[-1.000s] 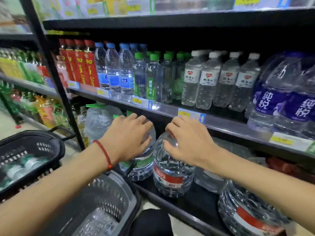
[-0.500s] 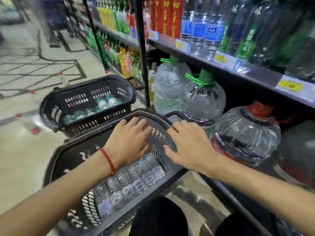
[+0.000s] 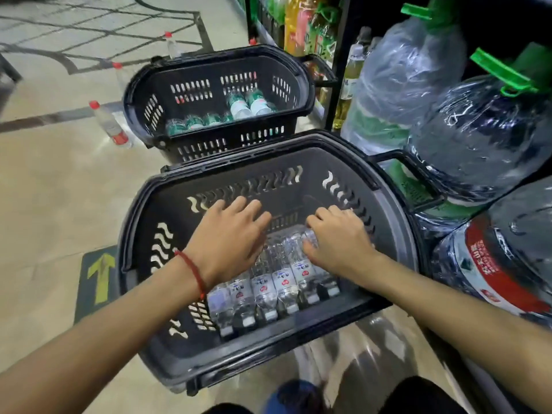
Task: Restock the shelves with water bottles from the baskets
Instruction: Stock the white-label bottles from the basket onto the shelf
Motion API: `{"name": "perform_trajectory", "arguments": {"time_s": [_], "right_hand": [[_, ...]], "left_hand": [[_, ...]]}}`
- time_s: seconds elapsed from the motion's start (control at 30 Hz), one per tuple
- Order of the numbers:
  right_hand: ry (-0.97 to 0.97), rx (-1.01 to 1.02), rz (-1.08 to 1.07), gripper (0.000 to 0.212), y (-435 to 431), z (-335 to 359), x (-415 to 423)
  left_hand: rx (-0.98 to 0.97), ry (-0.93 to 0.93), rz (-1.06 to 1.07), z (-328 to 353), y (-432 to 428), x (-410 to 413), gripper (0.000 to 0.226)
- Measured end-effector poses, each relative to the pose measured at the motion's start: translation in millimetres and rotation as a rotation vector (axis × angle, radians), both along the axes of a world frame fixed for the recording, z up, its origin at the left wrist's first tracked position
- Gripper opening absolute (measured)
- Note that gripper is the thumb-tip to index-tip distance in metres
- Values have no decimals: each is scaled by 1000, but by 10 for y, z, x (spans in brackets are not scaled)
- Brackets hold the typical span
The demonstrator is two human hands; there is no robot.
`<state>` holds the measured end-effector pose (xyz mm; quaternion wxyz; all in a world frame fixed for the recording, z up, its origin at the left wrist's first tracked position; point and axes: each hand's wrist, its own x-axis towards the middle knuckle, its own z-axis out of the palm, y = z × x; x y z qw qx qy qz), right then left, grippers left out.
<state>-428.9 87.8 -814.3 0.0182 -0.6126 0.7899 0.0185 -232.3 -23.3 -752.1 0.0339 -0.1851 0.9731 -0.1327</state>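
Quick update: a second ago both hands were planted on the big jugs (image 3: 484, 138) on the bottom shelf, and half a second ago they were only just over the rim. Now they've been dropped right into the near basket (image 3: 239, 174), so the jug bit looks to be done and a fresh pick-up has been started.

The left hand (image 3: 230, 243), the one with the red string (image 3: 194, 273) on the wrist, is kept loose with its fingers spread flat over the 10 o'clock end of the load. Nothing is gripped by it. Whether the plastic is actually being touched can't be told.

The right hand (image 3: 337, 240) is curled round the top of one of the water bottles (image 3: 268, 288) at the 2 o'clock end of the row, so that one seems to be grasped already.

The rest of the white-label row is lying side by side on the basket floor, caps pointed toward 6 o'clock.

More stock is left in the far basket (image 3: 194, 67) at 12 o'clock, where green-label bottles (image 3: 248, 106) can be seen. A loose bottle (image 3: 109, 124) has been left on the floor at 10 o'clock. So plenty of restocking is probably still to be done, with the shelves waiting off at 2 to 3 o'clock.
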Motion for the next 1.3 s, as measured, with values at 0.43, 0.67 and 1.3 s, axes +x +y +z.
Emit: {"name": "perform_trajectory", "arguments": {"time_s": [0.43, 0.67, 1.3], "right_hand": [[-554, 909, -464, 73, -707, -1326, -635], [-689, 913, -554, 94, -606, -1708, -694], [-785, 879, -643, 83, -642, -1824, -681]], "left_hand": [[141, 105, 64, -886, -256, -72, 24], [204, 116, 106, -1024, -389, -85, 28], [314, 171, 112, -1161, -392, -133, 34]]}}
